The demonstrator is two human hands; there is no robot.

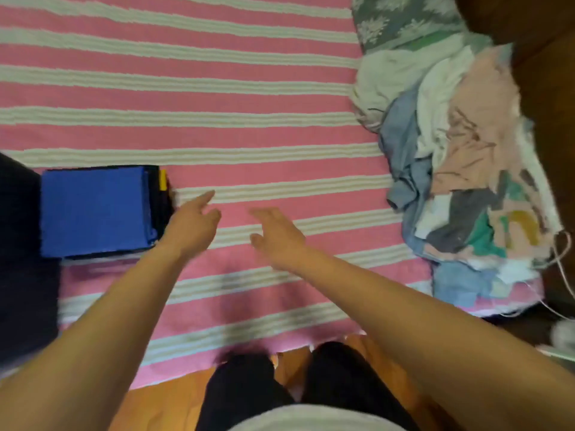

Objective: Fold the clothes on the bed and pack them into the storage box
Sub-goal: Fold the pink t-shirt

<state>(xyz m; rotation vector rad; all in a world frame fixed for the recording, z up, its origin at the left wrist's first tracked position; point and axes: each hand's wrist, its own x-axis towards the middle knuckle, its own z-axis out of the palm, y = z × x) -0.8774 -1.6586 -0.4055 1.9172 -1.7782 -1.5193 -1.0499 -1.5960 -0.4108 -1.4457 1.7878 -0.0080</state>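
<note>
Clothes: loose heap of crumpled garments (460,169) in pale green, light blue denim, peach, white, grey and teal, at the right edge of the bed, unfolded and tangled together.
Box: dark-walled rectangular storage box (163,209) at the left edge of the bed, with a small yellow tab on its far right corner; inside it, a flat blue folded cloth (93,209) fills the opening.
Progress: judged early. One blue piece looks packed; the whole heap on the right is left to fold. No garment lies spread out for folding between box and heap.
Left hand: left hand (193,222) held over the sheet just beside the box's right wall, forefinger pointing forward, other fingers loosely bent, holding nothing. Motion blur hides whether it touches the box.
Right hand: right hand (277,234) over mid-bed, fingers straight and slightly spread, palm down, empty.
Clothes vs hands: heap well apart from both hands, off to the right of the right hand; the box is near the left hand.
Bed: pink sheet with cream stripes (217,119) bare between box and heap.
Around: grey-green leaf-print pillow (404,20) above the heap; thin white cable (563,269) trailing off the right edge.
</note>
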